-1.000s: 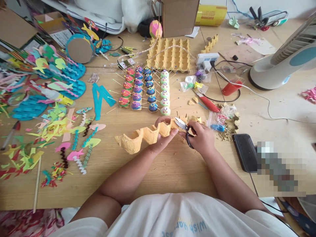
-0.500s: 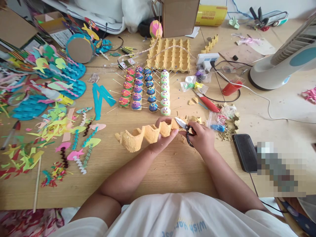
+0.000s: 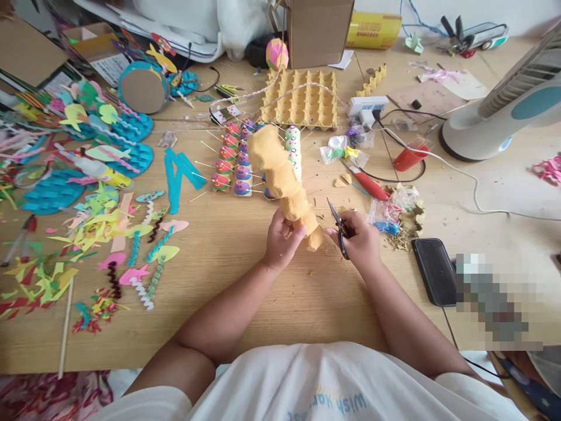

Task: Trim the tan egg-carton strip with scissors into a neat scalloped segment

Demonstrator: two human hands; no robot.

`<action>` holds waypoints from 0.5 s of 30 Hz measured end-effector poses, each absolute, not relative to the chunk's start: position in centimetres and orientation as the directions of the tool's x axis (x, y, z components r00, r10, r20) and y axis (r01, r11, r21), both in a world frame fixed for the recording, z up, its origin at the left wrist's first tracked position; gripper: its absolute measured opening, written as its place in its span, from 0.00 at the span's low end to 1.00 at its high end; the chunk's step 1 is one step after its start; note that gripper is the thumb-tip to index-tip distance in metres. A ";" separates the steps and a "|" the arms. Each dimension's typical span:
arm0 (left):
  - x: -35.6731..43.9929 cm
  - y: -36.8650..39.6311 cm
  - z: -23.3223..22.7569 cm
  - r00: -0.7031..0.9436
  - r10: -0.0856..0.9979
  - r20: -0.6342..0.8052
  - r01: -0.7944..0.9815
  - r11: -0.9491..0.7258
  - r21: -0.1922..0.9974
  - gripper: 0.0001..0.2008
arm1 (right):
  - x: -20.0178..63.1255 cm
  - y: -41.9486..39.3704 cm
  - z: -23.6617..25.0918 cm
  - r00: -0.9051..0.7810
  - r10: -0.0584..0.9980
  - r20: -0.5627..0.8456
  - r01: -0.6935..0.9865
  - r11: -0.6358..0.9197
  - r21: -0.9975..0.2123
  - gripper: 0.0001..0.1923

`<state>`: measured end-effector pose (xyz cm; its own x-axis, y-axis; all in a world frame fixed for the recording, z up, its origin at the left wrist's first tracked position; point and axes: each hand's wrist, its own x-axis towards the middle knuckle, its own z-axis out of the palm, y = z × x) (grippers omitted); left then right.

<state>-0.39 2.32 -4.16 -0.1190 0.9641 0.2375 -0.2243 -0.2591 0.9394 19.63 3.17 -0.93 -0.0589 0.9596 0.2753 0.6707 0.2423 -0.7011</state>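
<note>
While left fingers (image 3: 298,234) grip one carton strip (image 3: 281,176), perhaps five-cupped, right fingers (image 3: 354,220) hold one scissors (image 3: 336,214).

Shirt (image 3: 263,386): white — softly creased
Sleeves (image 3: 160,404): short, white
Lettering (image 3: 350,401): light blue — "Wish" readable
Left hand (image 3: 281,244), right hand (image 3: 364,237): bare

Bright, soft light; faint shadows; edges stretched.
</note>
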 end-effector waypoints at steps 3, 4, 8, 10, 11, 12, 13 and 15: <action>-0.5 2.7 -3.7 -0.081 0.987 0.137 -0.306 -0.155 0.939 0.30 | 19.6 3.3 -1.1 -0.133 0.952 0.277 0.649 0.295 -0.701 0.24; -0.5 2.8 -3.5 -0.050 0.995 0.091 -0.340 -0.102 0.935 0.30 | 19.6 3.3 -1.1 -0.151 0.946 0.288 0.652 0.314 -0.690 0.23; -0.7 3.0 -2.5 0.045 0.996 -0.081 -0.440 0.093 0.893 0.31 | 19.6 3.4 -1.4 -0.132 0.919 0.371 0.732 0.343 -0.589 0.20; -0.7 2.9 -2.3 0.088 0.991 -0.097 -0.459 0.127 0.879 0.31 | 19.5 3.4 -1.4 -0.125 0.900 0.417 0.770 0.353 -0.531 0.18; -0.7 2.9 -2.2 0.111 0.989 -0.095 -0.464 0.137 0.875 0.31 | 19.5 3.3 -1.4 -0.132 0.891 0.435 0.782 0.363 -0.506 0.18; -0.7 2.9 -2.3 0.130 0.987 -0.093 -0.467 0.144 0.872 0.31 | 19.5 3.3 -1.4 -0.143 0.882 0.450 0.791 0.375 -0.484 0.17; -0.7 2.8 -2.3 0.144 0.985 -0.091 -0.469 0.149 0.871 0.31 | 19.5 3.3 -1.4 -0.156 0.875 0.459 0.798 0.385 -0.464 0.16; -0.7 2.7 -2.5 0.156 0.983 -0.093 -0.460 0.155 0.874 0.31 | 19.5 3.3 -1.5 -0.178 0.865 0.469 0.810 0.399 -0.429 0.16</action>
